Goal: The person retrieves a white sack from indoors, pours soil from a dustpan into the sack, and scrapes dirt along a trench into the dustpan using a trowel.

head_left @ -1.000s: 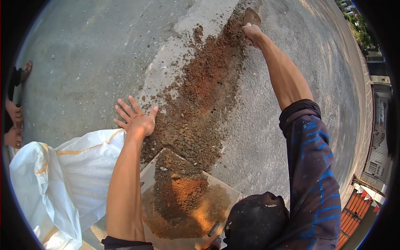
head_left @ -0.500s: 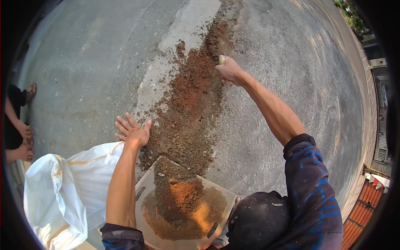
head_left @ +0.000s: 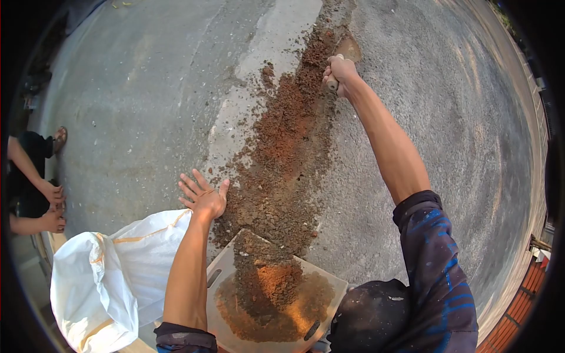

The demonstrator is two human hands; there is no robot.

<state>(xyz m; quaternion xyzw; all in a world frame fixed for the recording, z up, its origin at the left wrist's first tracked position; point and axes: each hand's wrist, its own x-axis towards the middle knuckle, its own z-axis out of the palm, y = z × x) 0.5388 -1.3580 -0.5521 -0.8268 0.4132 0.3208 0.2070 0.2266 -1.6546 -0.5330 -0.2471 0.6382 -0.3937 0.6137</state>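
Note:
My right hand (head_left: 341, 75) is wrapped round the handle of a trowel (head_left: 348, 49), whose blade lies at the right edge of the soil strip, near its far end. Reddish-brown loose soil (head_left: 285, 126) runs along the ground from there back toward me. My left hand (head_left: 207, 197) is spread with fingers apart, resting on the ground at the left side of the soil. Just in front of me a translucent plastic tray (head_left: 332, 285) with handle slots holds more soil, and its far edge meets the strip.
A white sack (head_left: 94, 282) lies beside my left forearm. At the far left another person's hands (head_left: 53, 206) and a sandalled foot (head_left: 60, 139) show. Grey pavement (head_left: 406, 76) spreads on the right, with a pale concrete band (head_left: 282, 35) left of the soil.
My right hand has turned the trowel, so its blade now shows at the soil's right edge. The view has shifted slightly; my left hand remains spread on the ground.

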